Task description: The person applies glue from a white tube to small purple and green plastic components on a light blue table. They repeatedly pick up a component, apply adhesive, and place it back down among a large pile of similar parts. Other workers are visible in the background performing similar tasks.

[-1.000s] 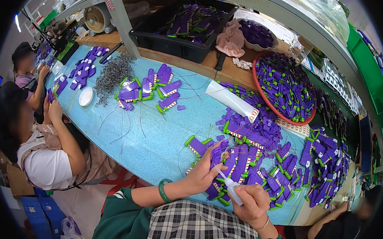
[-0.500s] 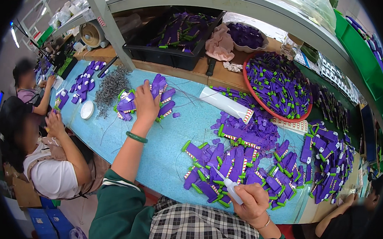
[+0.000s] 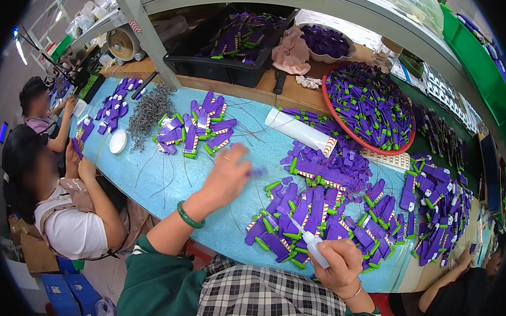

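Note:
My left hand (image 3: 227, 176), blurred by motion, is over the middle of the blue-topped table (image 3: 171, 194). At its fingertips is a small purple piece (image 3: 256, 172), also smeared. My right hand (image 3: 340, 268) is closed round a white squeeze bottle (image 3: 315, 248) with a thin nozzle, tilted up and to the left. The nozzle tip is over a heap of purple parts with green ends and red-and-white striped strips (image 3: 295, 217). Farther left lies a smaller group of such purple parts (image 3: 193, 126). Behind my right hand's heap are loose small purple pieces (image 3: 352, 172).
A red basket (image 3: 327, 99) of purple-green parts stands at the back right, a black bin (image 3: 223, 70) behind the table. Grey wire-like tangles (image 3: 152, 112) and a white round dish (image 3: 117, 142) lie left. Co-workers sit on both sides. A shelf frame (image 3: 142, 35) rises ahead.
My left hand has left the far purple group and moved right and nearer. The small purple piece beside that group is gone from there. My right hand has barely moved.

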A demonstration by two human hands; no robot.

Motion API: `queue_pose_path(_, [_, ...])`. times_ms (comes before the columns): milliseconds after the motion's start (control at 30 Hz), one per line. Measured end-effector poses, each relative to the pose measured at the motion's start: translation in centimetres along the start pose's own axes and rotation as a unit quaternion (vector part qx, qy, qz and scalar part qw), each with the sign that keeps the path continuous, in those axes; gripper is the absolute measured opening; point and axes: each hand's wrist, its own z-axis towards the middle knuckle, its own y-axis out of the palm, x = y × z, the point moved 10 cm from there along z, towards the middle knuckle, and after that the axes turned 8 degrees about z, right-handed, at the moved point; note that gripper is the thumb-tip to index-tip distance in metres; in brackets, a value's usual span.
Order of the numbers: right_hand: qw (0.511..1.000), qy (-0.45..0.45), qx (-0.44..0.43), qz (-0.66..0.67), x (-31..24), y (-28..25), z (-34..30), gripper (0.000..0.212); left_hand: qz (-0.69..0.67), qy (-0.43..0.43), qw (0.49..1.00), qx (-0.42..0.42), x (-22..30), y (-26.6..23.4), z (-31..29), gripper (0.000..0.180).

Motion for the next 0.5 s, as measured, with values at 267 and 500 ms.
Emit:
queue_pose_path(267, [0.999,-0.007,0.033,-0.018,-1.0,-2.1,-0.8,0.05,-0.57,-0.213,0.722,0.328,-7.5,-9.3,-4.0,0.036])
queue_pose_path(500, [0.998,-0.017,0.065,-0.02,-1.6,-3.7,-1.4,0.057,-0.792,-0.165,0.587,-0.028,5.6,-0.5,-6.5,0.043])
